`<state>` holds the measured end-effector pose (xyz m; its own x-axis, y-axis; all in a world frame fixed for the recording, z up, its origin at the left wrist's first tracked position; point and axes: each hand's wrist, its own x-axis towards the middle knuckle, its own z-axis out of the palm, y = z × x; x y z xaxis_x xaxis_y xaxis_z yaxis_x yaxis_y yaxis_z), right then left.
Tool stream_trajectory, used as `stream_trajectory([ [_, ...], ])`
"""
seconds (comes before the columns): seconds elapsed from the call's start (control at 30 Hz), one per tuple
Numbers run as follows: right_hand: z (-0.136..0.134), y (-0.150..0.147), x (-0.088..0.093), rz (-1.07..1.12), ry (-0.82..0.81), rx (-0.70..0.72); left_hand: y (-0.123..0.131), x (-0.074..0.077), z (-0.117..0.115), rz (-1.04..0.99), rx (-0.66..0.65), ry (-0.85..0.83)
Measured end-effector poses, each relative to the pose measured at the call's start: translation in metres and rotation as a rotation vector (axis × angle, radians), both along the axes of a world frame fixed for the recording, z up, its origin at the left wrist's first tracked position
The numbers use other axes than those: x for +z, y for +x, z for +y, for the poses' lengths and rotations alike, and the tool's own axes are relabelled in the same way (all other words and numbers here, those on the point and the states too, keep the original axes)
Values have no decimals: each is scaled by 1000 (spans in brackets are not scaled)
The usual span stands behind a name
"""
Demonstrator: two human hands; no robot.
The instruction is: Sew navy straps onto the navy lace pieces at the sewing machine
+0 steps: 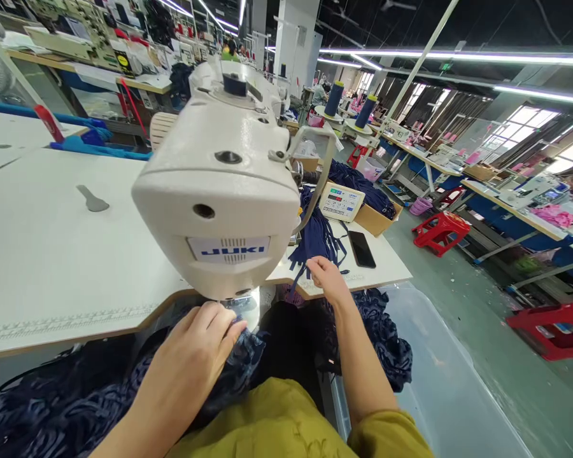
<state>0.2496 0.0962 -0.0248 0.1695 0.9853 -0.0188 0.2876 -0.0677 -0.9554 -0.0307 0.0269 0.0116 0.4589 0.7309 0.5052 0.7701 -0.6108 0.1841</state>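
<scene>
Under the head of a white JUKI sewing machine [219, 210], my left hand [195, 340] is closed on ruffled navy fabric [248, 350], by the lit needle area. The machine head hides the needle itself. My right hand [327, 278] is at the table's front edge, fingers pinched together at the ends of a bundle of navy fabric strips [315, 235]. It appears to grip one strip, though the fingertips partly hide it. More of the ruffled navy fabric [382, 337] hangs below my right forearm, and a large heap [76, 394] lies at lower left.
A black phone [361, 249] and a control panel [341, 201] rest on the table, right of the machine. Behind them is a cardboard box [377, 219] of navy strips. A clear plastic bin [439, 381] stands at lower right. Red stools [442, 232] are on the floor.
</scene>
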Motion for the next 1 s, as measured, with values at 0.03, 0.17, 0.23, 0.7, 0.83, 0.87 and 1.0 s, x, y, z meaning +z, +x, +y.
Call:
stream_trajectory([
  [0.03,-9,0,5,55,5,24,1,-1,0,11,25,92],
  [0.17,-46,-22,15,430,-17,216,7,-7,-8,9,58,239],
  [0.23,-59,-41,17,654,-67,339,11,-9,-14,21,29,265],
  [0.7,-48,-97,13,235,79,249,-14,-24,-14,-327,-150,-100],
  [0.83,-51,-102,11,195,103,231,-15,-22,-10,-297,-224,-79],
  [0.87,-51,-104,11,189,102,219,-14,-22,-9,-268,-246,-55],
  [1.0,-49,-107,11,299,57,217,-10,-21,-5,-184,-278,23],
])
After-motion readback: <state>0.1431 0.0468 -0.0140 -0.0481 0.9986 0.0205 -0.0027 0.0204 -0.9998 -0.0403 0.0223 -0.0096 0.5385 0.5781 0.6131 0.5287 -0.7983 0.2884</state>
